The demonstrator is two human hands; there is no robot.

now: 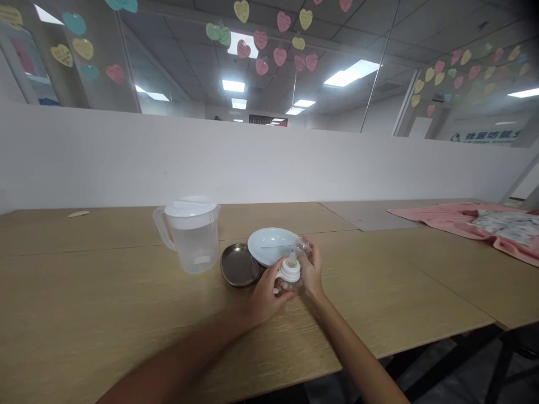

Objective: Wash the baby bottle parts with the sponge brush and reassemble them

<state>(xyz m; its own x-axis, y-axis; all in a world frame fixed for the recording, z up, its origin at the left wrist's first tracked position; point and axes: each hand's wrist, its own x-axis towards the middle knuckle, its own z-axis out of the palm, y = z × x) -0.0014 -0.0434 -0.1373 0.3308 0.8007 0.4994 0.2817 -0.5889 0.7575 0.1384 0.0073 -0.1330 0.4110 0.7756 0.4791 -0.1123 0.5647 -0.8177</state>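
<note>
clear bottle (287, 285) with a white collar (290, 271), clear cap (300, 246) too, milky see-through pitcher (196, 242), pale blue-white plate (255, 246), dark brownish-grey dish (240, 267), tan wood-grain worktop (105, 303), pink blanket (438, 214), kinda blotchy grey-and-white fabric (503, 225), pastel multicolour hearts (283, 21)

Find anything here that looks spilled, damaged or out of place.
A pale flat scrap lies alone at the back left of the table, perhaps fallen from the heart notes above. No spill or damage shows.
</note>
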